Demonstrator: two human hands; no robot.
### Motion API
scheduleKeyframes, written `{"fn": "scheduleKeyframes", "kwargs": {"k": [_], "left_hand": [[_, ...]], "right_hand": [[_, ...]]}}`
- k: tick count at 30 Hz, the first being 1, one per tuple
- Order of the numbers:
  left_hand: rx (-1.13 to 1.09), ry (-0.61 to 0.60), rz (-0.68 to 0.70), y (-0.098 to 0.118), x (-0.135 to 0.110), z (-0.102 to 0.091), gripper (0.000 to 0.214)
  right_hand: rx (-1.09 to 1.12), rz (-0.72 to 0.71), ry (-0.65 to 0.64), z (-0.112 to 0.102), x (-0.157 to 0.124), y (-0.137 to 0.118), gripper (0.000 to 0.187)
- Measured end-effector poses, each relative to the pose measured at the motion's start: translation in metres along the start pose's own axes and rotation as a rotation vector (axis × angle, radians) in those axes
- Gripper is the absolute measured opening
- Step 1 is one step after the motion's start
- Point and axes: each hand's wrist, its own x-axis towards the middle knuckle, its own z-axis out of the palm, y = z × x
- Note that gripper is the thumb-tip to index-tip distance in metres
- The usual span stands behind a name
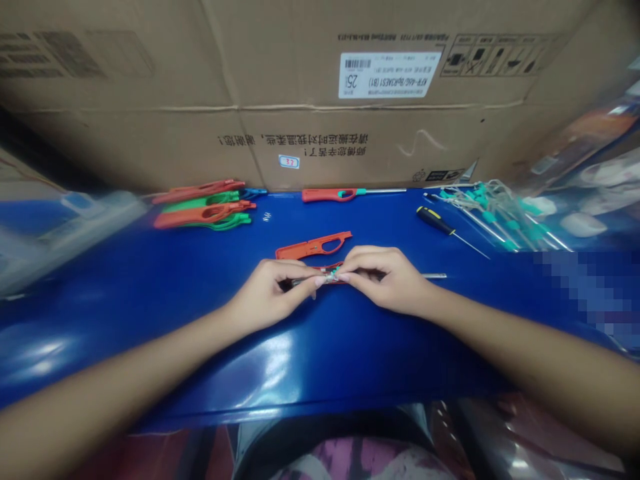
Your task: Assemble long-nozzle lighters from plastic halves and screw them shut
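Observation:
My left hand (273,290) and my right hand (385,277) meet at the middle of the blue table (200,313). Both pinch a half-built lighter (333,273): an orange shell half with a teal part inside and a metal tube (434,275) sticking out to the right. My fingers hide most of it. Just behind it lies a loose orange shell half (313,247), touching neither hand.
A large cardboard box (310,93) walls off the back. Orange and green shell halves (203,207) are piled at back left, and a finished orange lighter (350,194) lies at back centre. A black-and-yellow screwdriver (443,225) and several teal-tipped metal tubes (500,213) lie at right.

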Motion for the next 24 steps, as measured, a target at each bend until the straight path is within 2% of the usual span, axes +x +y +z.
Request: {"fn": "scheduleKeyframes", "kwargs": {"k": [10,14,21,24], "left_hand": [[0.015,-0.011,0.055,-0.005,-0.001,0.002,0.018],[0.035,0.001,0.042,-0.003,-0.001,0.0,0.018],[0.262,0.044,0.213,-0.007,0.002,-0.01,0.02],[0.346,0.028,0.232,-0.012,0.004,-0.014,0.02]], "right_hand": [[-0.021,-0.021,-0.038,0.001,-0.001,0.001,0.013],[-0.039,-0.013,-0.009,0.0,-0.001,-0.001,0.012],[-0.099,-0.07,0.007,-0.005,-0.002,-0.002,0.018],[-0.163,-0.111,-0.003,-0.006,-0.003,-0.002,0.02]]}}
